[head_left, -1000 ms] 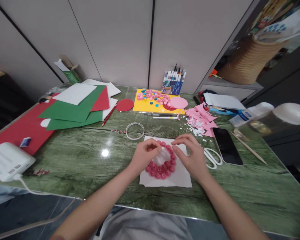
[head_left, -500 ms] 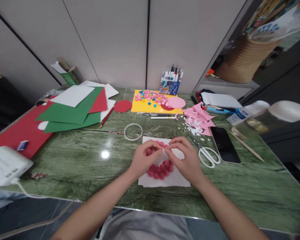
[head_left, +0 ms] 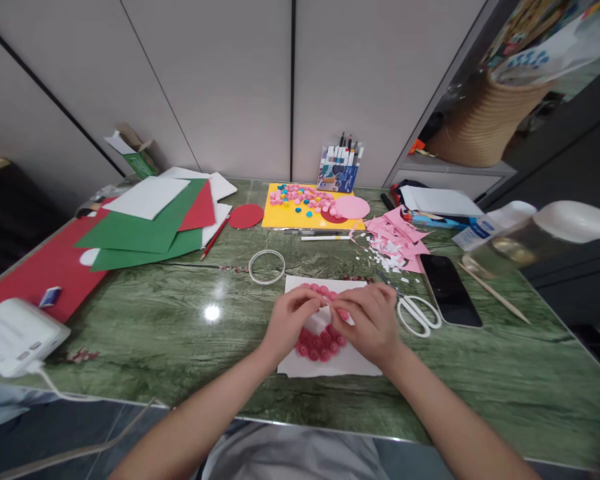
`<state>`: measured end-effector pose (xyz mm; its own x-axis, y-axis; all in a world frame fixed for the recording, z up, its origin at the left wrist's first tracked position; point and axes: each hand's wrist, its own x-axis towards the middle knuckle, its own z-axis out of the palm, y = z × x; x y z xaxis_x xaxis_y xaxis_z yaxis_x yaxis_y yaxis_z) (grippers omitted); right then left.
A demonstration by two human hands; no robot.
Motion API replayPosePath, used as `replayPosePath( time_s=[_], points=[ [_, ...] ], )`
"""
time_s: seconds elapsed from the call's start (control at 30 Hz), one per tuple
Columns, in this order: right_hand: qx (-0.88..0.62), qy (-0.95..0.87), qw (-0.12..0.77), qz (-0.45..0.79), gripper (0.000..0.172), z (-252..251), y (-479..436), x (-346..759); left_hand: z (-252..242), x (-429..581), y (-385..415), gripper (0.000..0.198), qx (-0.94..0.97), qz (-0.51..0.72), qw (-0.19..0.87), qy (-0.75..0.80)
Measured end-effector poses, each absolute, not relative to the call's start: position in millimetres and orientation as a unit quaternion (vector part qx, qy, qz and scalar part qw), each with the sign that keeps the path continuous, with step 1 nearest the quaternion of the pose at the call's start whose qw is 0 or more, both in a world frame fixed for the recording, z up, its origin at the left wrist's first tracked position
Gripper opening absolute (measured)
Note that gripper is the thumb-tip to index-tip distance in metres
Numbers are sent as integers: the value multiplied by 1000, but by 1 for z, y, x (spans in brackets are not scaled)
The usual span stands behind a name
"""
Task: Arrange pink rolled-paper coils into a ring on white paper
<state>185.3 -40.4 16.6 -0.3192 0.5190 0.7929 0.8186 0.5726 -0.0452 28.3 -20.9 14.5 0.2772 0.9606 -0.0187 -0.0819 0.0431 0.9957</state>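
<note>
On a white sheet [head_left: 353, 365] lies a ring of pink paper coils [head_left: 320, 348], its lower part several coils thick. Above the middle of the ring, my left hand [head_left: 291, 321] is closed in a pinch of thumb and forefinger. My right hand [head_left: 373, 321] pinches opposite it, the fingertips of both almost meeting. Whatever small pale thing lies between the fingertips is too small to name. The hands cover parts of the ring's sides. To the right of my right hand are white-handled scissors [head_left: 419, 313], lying apart from it.
Beyond the sheet sit a roll of clear tape [head_left: 267, 267] and a yellow card [head_left: 280, 217] bearing small pink and blue pieces. Pink paper scraps [head_left: 397, 237], a phone [head_left: 450, 290] and a lidded jar [head_left: 517, 247] are on the right. Coloured sheets [head_left: 130, 230] and a white charger [head_left: 23, 337] occupy the left.
My right hand's fingers have curled in more, and the hand has turned slightly. More of the ring's upper coils shows between the hands. Both hands stay pinched over the ring.
</note>
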Motion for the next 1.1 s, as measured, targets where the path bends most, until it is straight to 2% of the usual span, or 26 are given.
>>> replayPosePath(
  time_s=[0.17, 0.27, 0.37, 0.43, 0.57, 0.83, 1.1],
  points=[
    [-398, -812, 364, -225, 14, 13, -37, 191, 10, 33, -22, 10, 485, 428, 642, 412],
    [-398, -809, 368, -227, 15, 14, -38, 194, 10, 35, -18, 18, 488, 419, 643, 415],
    [-429, -788, 392, -203, 16, 17, -38, 198, 10, 41, 9, 22, 599, 380, 532, 463],
    [-454, -766, 415, -185, 17, 18, -37, 202, 9, 47, 45, 19, 726, 327, 326, 509],
    [-479, -737, 445, -171, 15, 19, -31, 210, 0, 51, 137, 23, 737, 310, 201, 565],
    [-502, -717, 454, -168, 15, 26, -26, 223, -10, 7, 247, 37, 751, 251, 74, 607],
    [-517, -711, 452, -154, 14, 31, -24, 222, -21, -27, 276, 32, 788, 190, 83, 580]
  ],
)
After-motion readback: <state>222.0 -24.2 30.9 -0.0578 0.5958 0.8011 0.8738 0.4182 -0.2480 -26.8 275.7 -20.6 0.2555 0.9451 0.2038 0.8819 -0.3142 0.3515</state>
